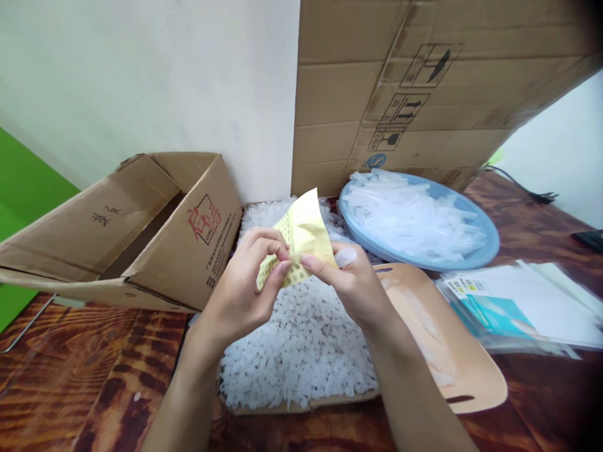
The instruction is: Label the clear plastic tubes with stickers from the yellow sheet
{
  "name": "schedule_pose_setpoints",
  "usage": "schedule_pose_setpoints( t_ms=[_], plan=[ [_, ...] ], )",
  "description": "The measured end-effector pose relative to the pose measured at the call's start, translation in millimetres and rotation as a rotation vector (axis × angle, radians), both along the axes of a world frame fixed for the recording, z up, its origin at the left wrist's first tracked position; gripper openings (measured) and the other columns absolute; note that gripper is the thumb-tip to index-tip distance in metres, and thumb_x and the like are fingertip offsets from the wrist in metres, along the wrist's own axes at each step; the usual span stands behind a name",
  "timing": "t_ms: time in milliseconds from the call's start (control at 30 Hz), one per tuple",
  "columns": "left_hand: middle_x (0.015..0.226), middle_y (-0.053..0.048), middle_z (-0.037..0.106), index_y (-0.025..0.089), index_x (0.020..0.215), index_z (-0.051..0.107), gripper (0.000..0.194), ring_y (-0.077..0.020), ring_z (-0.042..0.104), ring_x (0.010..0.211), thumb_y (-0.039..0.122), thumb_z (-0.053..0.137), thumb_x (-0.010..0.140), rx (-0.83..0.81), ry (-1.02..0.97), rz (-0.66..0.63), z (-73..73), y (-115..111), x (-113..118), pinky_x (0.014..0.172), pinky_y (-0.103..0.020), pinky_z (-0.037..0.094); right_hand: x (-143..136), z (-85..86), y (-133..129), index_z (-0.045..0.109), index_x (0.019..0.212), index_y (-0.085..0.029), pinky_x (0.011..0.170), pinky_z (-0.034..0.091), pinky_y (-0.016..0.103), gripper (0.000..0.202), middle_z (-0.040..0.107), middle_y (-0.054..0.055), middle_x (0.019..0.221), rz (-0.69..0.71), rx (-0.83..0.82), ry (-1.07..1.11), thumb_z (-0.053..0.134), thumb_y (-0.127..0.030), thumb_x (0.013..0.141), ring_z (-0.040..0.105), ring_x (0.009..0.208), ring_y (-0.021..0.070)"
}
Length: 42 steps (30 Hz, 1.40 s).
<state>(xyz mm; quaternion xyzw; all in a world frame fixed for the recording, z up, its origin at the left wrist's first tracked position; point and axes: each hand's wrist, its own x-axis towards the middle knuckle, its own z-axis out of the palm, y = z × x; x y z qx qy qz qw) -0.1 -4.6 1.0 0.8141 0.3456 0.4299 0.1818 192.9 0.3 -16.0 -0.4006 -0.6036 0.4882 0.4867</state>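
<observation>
Between my two hands is a yellow sticker sheet [311,235] with rows of small dark marks, its top corner curling upward. My left hand [257,276] pinches near the sheet's middle with thumb and index finger. My right hand [351,276] grips the sheet's right edge, thumb on top; a translucent whitish piece [345,257] shows by its fingers. Below the hands lies a shallow carton heaped with small translucent plastic pieces [301,345].
An opened cardboard box [188,232] stands at left. Behind, a blue basin [490,242] holds translucent tubes, in front of a large carton [339,94]. A tan tray [485,376] and plastic-sleeved packets [541,307] lie at right on the wooden table [94,358].
</observation>
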Motion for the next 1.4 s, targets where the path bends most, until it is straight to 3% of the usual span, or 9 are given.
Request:
schedule_pose_setpoints(
  t_ms=[100,200,367,767,1200,1400],
  plan=[
    [0.125,-0.008,0.055,0.021,0.099,0.057,0.009,-0.0212,0.053,0.129,0.013,0.057,0.102,-0.021,-0.038,-0.012,7.3,-7.4,3.7,0.113,-0.036,0.043,-3.0,1.5,1.0,0.071,0.083,-0.016,0.07,0.042,0.031,0.019,0.069,0.003,0.08,-0.085,0.145,-0.252,0.064,-0.028,0.096,0.059,0.075,0.0189],
    [0.128,-0.007,0.055,0.022,0.1,0.058,0.008,-0.0206,0.053,0.13,0.014,0.057,0.102,-0.051,-0.033,-0.045,12.9,-12.3,7.0,0.115,-0.035,0.042,-7.1,-1.2,1.5,0.059,0.07,-0.019,0.067,0.037,0.03,0.02,0.062,0.0,0.072,-0.125,0.285,-0.394,0.063,-0.014,0.089,0.055,0.069,0.0168],
    [0.13,-0.008,0.056,0.021,0.097,0.06,0.009,-0.0199,0.054,0.131,0.012,0.06,0.1,-0.039,0.033,-0.03,13.1,-11.8,7.5,0.117,-0.034,0.042,-11.6,-9.0,1.3,0.051,0.071,-0.021,0.066,0.035,0.029,0.021,0.059,0.0,0.074,-0.128,0.344,-0.485,0.059,-0.001,0.076,0.054,0.071,0.0177],
    [0.126,-0.008,0.057,0.021,0.096,0.061,0.01,-0.0192,0.057,0.126,0.011,0.062,0.098,-0.012,0.053,0.003,10.4,-8.8,8.1,0.114,-0.034,0.044,-11.4,-7.5,0.7,0.044,0.071,-0.022,0.064,0.033,0.031,0.023,0.055,0.001,0.074,-0.141,0.345,-0.552,0.057,-0.005,0.079,0.052,0.069,0.0189],
    [0.121,-0.008,0.058,0.021,0.095,0.061,0.011,-0.0202,0.059,0.121,0.01,0.063,0.096,0.015,0.036,0.039,7.4,-9.9,14.2,0.11,-0.036,0.048,-11.3,-8.3,0.9,0.048,0.071,-0.022,0.066,0.035,0.031,0.021,0.059,0.002,0.076,-0.134,0.322,-0.553,0.057,-0.003,0.077,0.055,0.071,0.0196],
    [0.12,-0.008,0.06,0.022,0.114,0.063,0.02,-0.0217,0.06,0.12,0.013,0.066,0.096,0.061,-0.018,0.063,7.2,-8.4,13.8,0.109,-0.04,0.051,-11.2,-7.9,-0.1,0.058,0.076,-0.02,0.068,0.039,0.031,0.016,0.065,0.003,0.079,-0.118,0.304,-0.476,0.058,-0.007,0.086,0.058,0.073,0.0196]
  ],
)
